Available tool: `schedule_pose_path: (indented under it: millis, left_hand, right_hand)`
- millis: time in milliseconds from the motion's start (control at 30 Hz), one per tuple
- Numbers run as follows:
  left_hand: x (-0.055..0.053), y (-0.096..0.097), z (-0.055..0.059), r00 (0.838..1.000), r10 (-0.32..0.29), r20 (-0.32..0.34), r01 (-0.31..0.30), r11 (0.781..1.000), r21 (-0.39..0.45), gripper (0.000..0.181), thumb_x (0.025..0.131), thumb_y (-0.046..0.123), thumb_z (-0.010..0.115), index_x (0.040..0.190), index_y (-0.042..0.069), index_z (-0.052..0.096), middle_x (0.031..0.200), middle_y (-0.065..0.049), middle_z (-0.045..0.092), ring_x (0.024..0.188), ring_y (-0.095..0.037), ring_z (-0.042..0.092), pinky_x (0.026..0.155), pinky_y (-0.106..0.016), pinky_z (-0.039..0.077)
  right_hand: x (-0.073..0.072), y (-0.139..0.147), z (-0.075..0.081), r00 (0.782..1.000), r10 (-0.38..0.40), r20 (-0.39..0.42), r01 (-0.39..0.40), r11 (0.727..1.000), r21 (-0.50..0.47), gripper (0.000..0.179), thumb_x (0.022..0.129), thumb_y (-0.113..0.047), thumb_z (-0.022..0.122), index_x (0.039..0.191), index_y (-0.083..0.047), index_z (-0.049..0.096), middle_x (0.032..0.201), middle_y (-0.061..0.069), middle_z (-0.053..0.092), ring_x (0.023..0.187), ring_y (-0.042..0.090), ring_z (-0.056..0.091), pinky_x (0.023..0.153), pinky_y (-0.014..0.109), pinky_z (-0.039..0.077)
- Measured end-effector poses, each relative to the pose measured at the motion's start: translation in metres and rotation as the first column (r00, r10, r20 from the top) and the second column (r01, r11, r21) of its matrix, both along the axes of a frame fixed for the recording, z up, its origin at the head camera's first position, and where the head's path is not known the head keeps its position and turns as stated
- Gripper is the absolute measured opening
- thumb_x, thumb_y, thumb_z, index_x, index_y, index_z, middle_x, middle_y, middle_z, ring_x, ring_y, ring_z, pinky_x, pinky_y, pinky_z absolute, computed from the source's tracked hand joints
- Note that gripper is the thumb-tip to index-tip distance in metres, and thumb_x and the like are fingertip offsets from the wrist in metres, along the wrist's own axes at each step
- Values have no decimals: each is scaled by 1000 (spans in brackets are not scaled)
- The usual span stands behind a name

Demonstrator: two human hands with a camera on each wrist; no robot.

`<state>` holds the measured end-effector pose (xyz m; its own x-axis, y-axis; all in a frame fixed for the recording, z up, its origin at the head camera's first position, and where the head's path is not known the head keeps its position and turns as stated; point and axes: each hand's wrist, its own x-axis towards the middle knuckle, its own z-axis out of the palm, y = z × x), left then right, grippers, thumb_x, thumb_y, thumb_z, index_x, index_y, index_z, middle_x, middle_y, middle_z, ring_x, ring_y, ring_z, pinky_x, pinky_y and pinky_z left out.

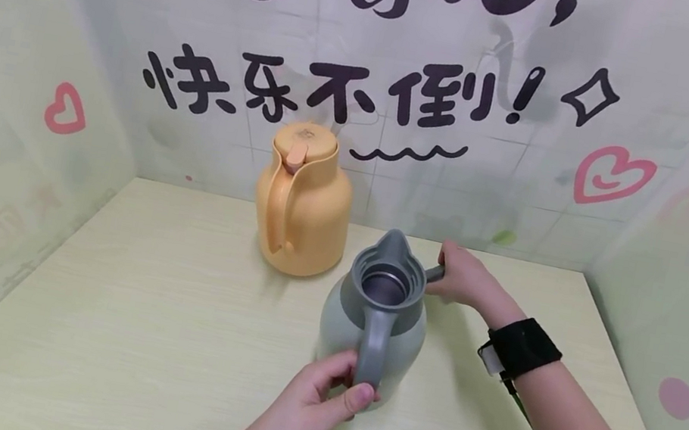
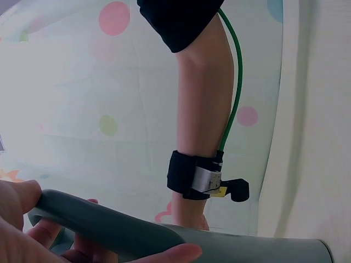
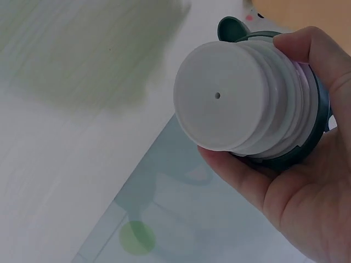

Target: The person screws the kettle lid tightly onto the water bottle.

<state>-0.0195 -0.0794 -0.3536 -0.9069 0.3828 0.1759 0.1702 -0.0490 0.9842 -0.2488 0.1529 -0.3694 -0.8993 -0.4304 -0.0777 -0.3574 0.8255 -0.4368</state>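
A grey thermos jug (image 1: 337, 321) stands on the table with its mouth uncovered and its spout pointing away. My left hand (image 1: 305, 406) grips the lower part of the jug's handle (image 1: 373, 351), thumb on the near side. In the left wrist view, fingers pass around the same handle (image 2: 104, 222). Just right of the jug's mouth, my right hand (image 1: 466, 276) holds the jug's lid (image 1: 436, 273), mostly hidden there. The right wrist view shows the lid's round white underside (image 3: 219, 96), with a dark green rim, between thumb and fingers.
A closed orange thermos jug (image 1: 315, 221) stands behind and left of the grey one, near the back wall. The pale wooden table (image 1: 149, 303) is enclosed by printed curtains (image 1: 684, 290). Black bands (image 1: 525, 348) with small devices circle the wrists.
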Motion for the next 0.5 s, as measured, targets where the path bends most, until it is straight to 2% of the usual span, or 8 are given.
schedule_pose_path:
  millis: [333,500]
  left_hand:
    - [0,-1,0,1000,0,6,0,1000,-1,19,97,19,56,102,1,59,91,-10,59,88,-13,54,76,-28,46]
    - [0,-1,0,1000,0,4,0,1000,0,19,97,19,56,102,0,59,91,-10,59,87,-13,54,75,-28,46]
  right_hand:
    - [2,5,-4,999,-23,43,24,1000,-9,47,75,-23,74,99,-2,40,78,10,53,67,24,51,60,34,42]
    - [2,9,-8,1000,-8,5,8,1000,-29,48,75,-24,74,104,-1,43,83,12,54,70,25,51,61,36,42]
